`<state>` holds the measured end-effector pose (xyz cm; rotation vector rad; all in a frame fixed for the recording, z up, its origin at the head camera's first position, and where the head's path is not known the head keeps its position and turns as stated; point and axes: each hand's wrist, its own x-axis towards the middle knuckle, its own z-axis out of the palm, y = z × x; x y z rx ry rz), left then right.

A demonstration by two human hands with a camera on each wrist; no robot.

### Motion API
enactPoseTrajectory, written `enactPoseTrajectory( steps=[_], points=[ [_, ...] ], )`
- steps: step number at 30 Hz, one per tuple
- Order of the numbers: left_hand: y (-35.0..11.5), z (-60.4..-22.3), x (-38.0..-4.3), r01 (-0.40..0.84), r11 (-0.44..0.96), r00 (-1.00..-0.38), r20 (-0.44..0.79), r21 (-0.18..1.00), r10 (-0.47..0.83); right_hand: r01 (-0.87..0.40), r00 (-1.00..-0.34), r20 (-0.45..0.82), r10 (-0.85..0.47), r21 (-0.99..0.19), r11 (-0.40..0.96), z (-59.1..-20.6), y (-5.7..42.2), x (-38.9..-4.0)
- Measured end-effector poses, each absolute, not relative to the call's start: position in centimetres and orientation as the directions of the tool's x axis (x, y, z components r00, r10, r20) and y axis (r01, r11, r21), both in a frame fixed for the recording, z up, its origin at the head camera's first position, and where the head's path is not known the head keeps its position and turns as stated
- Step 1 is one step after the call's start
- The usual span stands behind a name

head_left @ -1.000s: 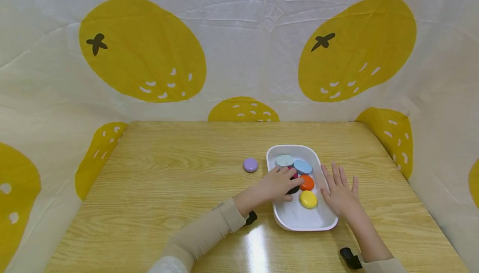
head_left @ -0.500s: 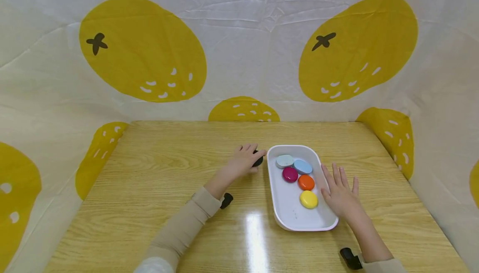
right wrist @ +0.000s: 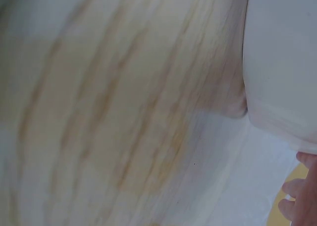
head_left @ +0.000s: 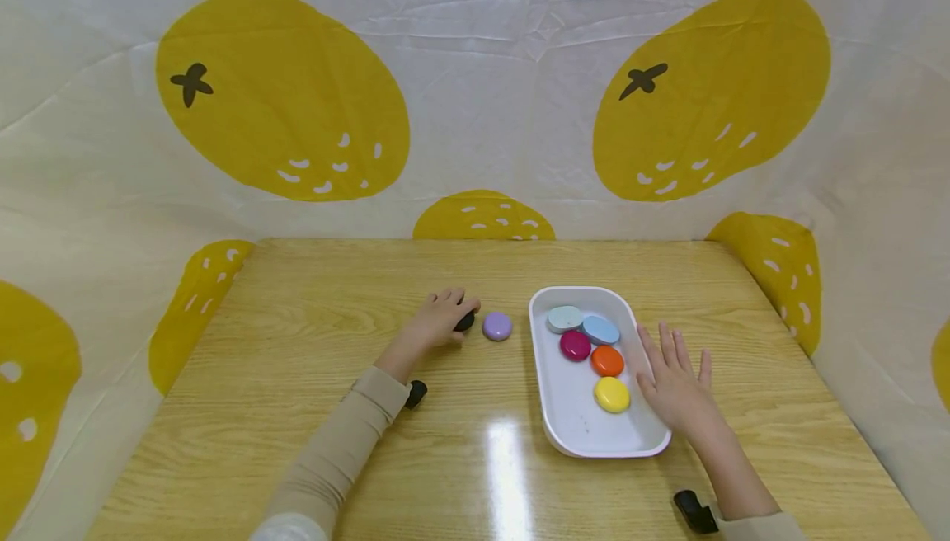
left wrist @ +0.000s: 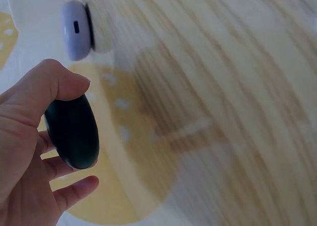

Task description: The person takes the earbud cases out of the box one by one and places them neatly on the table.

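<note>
My left hand (head_left: 433, 321) pinches a smooth black disc (head_left: 465, 321) between thumb and fingers, left of the tray. In the left wrist view the thumb lies along the top edge of the black disc (left wrist: 73, 132), with fingers behind it. Just right of that hand lies a lilac disc (head_left: 497, 326); the left wrist view shows a small dark slot in the lilac disc's side (left wrist: 77, 30). My right hand (head_left: 677, 388), fingers spread and straight, rests at the right rim of the white tray (head_left: 586, 440); its fingertips (right wrist: 292, 187) show beside the tray in the right wrist view.
Inside the tray are a pale grey-green oval (head_left: 565, 319), a light blue oval (head_left: 600, 330), a magenta disc (head_left: 575, 345), an orange disc (head_left: 607, 361) and a yellow disc (head_left: 612, 395). A patterned cloth (head_left: 500, 112) stands behind the wooden table (head_left: 334, 302).
My left hand has taken the black disc out of the tray and carried it left, past the lilac disc. The right hand has stayed at the rim.
</note>
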<state>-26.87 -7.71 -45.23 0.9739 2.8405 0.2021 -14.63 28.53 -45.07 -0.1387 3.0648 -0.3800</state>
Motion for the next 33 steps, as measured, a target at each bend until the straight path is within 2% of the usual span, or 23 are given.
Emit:
enactPoseTrajectory(
  steps=[8, 25, 29, 33],
  points=[
    [-8.2, -45.6, -27.1, 0.577, 0.801, -0.775, -0.203, 0.161, 0.599, -0.081, -0.995, -0.044, -0.095, -0.248, 0.965, -44.9, 28.4, -14.6],
    [-8.0, -45.4, -27.2, 0.520, 0.816, -0.791, -0.216, 0.254, 0.572, -0.072, -0.994, -0.059, -0.090, -0.261, 0.963, -44.6, 28.3, -14.6],
    [-7.1, -44.5, -27.2, 0.508, 0.805, -0.802, -0.173, 0.306, 0.572, -0.071, -0.994, -0.060, -0.090, -0.270, 0.960, -44.6, 28.4, -14.6],
    [-5.1, -43.5, -27.2, 0.563, 0.770, -0.788, -0.084, 0.301, 0.610, -0.070, -0.994, -0.067, -0.091, -0.271, 0.960, -44.7, 28.4, -14.6]
  ],
)
